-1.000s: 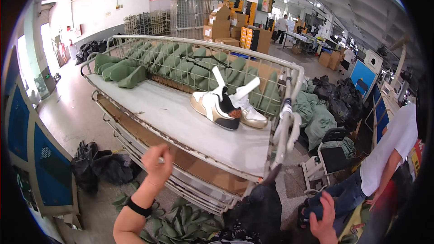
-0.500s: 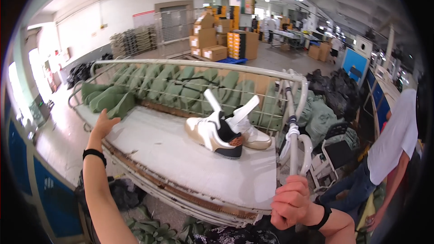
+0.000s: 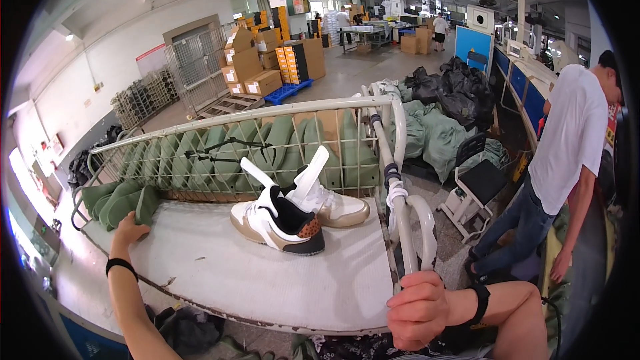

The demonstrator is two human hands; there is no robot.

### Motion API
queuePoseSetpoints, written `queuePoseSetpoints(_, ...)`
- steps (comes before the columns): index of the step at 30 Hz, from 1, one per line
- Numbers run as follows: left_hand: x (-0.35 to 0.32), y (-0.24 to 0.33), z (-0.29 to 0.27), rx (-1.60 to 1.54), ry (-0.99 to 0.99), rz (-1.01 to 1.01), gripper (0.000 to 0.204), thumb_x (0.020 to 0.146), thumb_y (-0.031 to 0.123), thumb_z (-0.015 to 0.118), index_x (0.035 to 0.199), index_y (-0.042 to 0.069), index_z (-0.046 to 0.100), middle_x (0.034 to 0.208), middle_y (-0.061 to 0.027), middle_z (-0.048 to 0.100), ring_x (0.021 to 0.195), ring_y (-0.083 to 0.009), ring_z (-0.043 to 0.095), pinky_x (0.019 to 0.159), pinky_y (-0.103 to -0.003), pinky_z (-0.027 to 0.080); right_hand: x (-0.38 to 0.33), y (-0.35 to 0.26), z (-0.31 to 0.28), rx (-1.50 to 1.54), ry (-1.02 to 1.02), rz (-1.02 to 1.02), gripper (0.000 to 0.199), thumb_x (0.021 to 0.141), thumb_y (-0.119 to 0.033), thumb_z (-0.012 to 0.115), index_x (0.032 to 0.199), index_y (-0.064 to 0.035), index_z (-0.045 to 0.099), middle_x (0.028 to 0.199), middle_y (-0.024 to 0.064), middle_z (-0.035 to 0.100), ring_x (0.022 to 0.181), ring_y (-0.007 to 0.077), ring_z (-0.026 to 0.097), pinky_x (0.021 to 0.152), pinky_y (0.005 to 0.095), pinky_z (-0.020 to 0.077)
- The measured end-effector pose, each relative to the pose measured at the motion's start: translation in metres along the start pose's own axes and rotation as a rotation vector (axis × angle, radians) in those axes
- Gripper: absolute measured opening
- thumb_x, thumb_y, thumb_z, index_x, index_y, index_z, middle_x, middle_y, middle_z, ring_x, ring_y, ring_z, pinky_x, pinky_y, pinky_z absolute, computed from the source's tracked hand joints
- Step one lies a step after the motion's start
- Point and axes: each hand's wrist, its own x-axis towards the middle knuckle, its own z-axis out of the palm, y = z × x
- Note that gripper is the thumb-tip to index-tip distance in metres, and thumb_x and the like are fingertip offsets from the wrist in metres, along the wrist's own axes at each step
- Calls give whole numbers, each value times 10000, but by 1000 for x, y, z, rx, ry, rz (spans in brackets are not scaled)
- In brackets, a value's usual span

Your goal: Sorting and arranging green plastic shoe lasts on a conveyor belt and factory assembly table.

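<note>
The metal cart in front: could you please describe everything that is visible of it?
The cart has pale metal tubing, a wire-mesh side and a white board with chipped edges. It stands upright, carrying white shoes and green foot-shaped forms. The right hand grips tubing at its right end.

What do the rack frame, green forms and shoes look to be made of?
Rack frame: likely painted metal, pale and slightly glossy; round bent tubing and thin mesh bars suggest it.
Green forms: probably moulded plastic, satin; uniform colour, smooth curves.
Shoes: leather or synthetic, unclear which; smooth white panels, low sheen.
</note>
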Motion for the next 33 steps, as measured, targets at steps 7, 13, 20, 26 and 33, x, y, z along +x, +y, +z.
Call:
queuePoseSetpoints(7,17,29,19,62,78,-98,730,684,382,639,1293,-1,521,1264,-246,553,1184,-371,525,996,-411,428,6,-3,6,69,62,30,86,663,-142,608,637,-87,547,800,29,554,820,225,591,858,433,491)
queuePoseSetpoints(13,-13,61,5,-6,34,-86,758,697,339,686,1342,2,471,1281,-220,552,1228,-363,492,941,-422,480,6,0,2,95,72,-4,100,653,-138,616,664,-74,540,798,45,528,814,234,573,864,435,489)
queuePoseSetpoints(20,-125,105,-29,-296,-115,-50,702,700,318,669,1314,13,520,1098,-160,632,910,-246,616,699,-352,511,6,1,-1,93,86,-34,113,624,-128,624,671,-67,541,794,45,531,796,235,567,860,431,490)
queuePoseSetpoints(26,-225,128,-50,-749,-252,54,524,804,293,596,1265,44,583,905,-63,645,735,-163,571,605,-281,461,4,-1,4,85,96,-55,131,608,-115,630,708,-68,559,826,57,537,811,252,571,858,444,488)
queuePoseSetpoints(33,-356,177,-37,-228,147,378,561,734,270,668,1241,43,588,916,-191,554,833,-327,547,816,-407,460,-51,-89,24,116,138,168,319,742,-69,612,1055,-23,568,1086,148,579,1003,317,578,922,444,450)
